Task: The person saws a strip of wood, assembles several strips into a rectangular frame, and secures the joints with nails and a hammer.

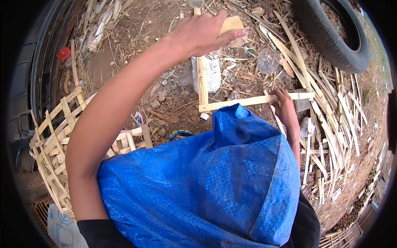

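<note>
My left hand [203,34] reaches far forward, its thumb and fingers closed round a short, flat piece of pale wood [231,25]. Whether this piece joins the long upright strip [202,80] below it is hidden by the hand. That strip meets a crosswise wooden strip [248,101] at a corner, forming part of a frame. Toward the right end of the crosswise strip, my right hand [285,108] grips it with fingers over the top. A blue woven plastic sheet [186,177] covers my lap and hides part of my right forearm.
Several split bamboo strips [331,128] lie heaped on the right, below a black tyre [337,37]. A lattice of woven strips [53,153] stands at left. A whitish slab [213,74] lies under the upright strip, amid dry leaves and litter. A red wrapper [63,54] lies far left.
</note>
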Available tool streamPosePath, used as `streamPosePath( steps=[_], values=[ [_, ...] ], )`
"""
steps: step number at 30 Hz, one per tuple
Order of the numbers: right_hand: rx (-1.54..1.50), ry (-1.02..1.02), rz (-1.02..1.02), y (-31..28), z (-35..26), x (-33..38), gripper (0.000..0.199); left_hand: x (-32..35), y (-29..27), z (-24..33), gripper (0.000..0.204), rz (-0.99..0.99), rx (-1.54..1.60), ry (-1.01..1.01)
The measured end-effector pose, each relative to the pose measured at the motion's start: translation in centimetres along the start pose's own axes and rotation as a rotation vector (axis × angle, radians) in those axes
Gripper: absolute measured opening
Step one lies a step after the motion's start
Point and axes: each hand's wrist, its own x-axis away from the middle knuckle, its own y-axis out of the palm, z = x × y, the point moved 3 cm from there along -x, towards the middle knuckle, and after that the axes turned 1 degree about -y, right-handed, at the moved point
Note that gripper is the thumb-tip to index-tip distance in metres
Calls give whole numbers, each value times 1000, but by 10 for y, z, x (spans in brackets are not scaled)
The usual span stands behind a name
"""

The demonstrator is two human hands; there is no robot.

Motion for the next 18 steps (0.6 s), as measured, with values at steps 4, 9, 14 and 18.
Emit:
streamPosePath(
  steps=[4,9,14,18],
  values=[
    [-5,18,41,-6,22,-9,32,-2,-11,4,88,-48,-2,5],
    [18,4,21,1,28,-19,31,3,3,3,87,-108,30,-18],
    [41,20,-46,-11,10,-17,37,8,19,7,85,-145,22,55],
    [80,-23,15,-13,-48,-15,47,1,24,6,76,-208,8,41]
  ],
)
